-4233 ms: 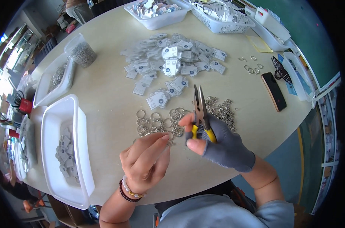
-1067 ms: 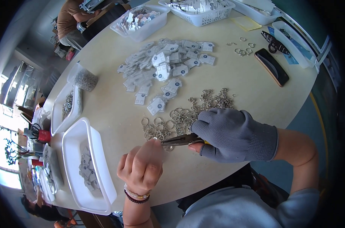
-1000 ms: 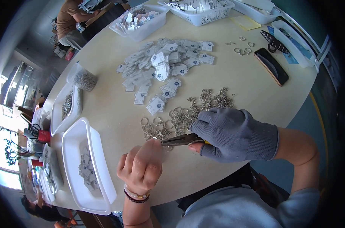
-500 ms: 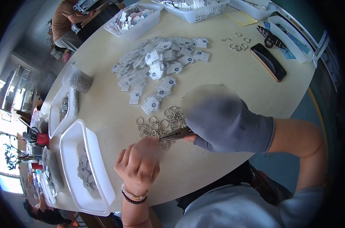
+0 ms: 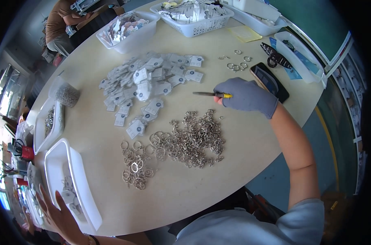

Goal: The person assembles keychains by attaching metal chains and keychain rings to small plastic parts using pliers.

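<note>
From far, I see the right hand (image 5: 246, 96) with fingers closed on pliers (image 5: 205, 94), between tags (image 5: 143, 90) and phone (image 5: 272, 80); the left hand (image 5: 59, 214) has its fingers spread open by the white bin (image 5: 81, 183).

The single fisheye view looks down and forward from the wearer's head, fairly near above the tabletop (image 5: 250, 139), with the wearer's torso (image 5: 250, 226) at the lower edge.
</note>
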Demonstrator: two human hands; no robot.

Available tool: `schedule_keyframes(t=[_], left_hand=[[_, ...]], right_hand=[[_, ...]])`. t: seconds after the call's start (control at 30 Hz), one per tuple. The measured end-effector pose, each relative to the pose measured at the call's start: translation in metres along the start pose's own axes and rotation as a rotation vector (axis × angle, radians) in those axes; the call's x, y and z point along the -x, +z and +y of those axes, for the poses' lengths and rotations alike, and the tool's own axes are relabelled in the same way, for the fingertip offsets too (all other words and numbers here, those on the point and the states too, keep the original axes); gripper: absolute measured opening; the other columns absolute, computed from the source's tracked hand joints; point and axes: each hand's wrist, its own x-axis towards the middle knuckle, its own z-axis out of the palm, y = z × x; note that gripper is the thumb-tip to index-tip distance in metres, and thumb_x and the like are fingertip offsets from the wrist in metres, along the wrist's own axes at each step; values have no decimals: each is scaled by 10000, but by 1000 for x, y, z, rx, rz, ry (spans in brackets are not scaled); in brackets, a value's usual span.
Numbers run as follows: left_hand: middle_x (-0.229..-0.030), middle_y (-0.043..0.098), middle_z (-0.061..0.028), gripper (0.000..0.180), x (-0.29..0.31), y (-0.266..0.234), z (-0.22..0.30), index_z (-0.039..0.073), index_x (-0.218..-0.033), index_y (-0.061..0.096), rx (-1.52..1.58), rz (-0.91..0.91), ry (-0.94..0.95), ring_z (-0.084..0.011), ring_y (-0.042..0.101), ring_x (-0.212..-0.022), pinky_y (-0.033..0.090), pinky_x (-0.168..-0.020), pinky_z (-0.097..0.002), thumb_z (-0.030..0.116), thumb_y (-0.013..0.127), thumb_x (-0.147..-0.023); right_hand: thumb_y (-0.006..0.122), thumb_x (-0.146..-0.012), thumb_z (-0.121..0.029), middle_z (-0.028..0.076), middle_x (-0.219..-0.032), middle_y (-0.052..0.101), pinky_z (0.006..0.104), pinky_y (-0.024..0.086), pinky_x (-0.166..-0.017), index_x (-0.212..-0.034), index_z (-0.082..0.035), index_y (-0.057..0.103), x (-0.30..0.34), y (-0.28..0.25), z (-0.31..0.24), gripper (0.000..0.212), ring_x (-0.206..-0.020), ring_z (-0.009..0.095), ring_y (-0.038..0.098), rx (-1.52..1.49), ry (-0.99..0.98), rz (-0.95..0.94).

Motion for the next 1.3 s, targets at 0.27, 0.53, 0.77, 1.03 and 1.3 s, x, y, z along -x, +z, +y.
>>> schedule_keyframes(t=[0.27,0.53,0.77,1.03,1.3], left_hand=[[-1236,565,-157,440,-22,28,169,52,-1238,560,845,-272,570,-338,557,-1115,462,-912,-395,183,684,-837],[-1043,575,-133,510,-36,67,209,70,-1161,531,844,-439,630,-285,558,-966,459,-845,-396,234,787,-752],[-927,569,-91,460,-32,54,209,68,-1187,467,1233,-683,416,-171,589,-753,498,-679,-292,67,728,-809],[-884,609,-58,271,24,2,196,17,-1191,475,1874,-1196,123,-99,587,-580,468,-517,-227,37,561,-935],[-708,607,-15,193,36,0,184,-20,-1082,605,1905,-1249,182,-69,576,-600,465,-527,-220,100,582,-932]], right_hand=[[679,-802,-263,83,-890,646,418,497,-715,-931,-108,625,34,37,2,208,-848,292,635,123,-10,131],[671,-803,-169,68,-867,629,405,515,-677,-942,-104,610,39,38,-15,165,-851,283,634,140,-121,226],[652,-817,-136,136,-829,635,383,501,-655,-989,-28,585,41,23,-45,213,-741,335,638,-389,-149,121],[697,-743,-95,120,-841,591,388,491,-692,-965,-37,584,24,36,-103,255,-757,299,615,-211,-506,202],[737,-705,-99,101,-910,577,414,496,-723,-964,-50,576,21,48,-131,310,-829,311,603,-130,-649,180]])
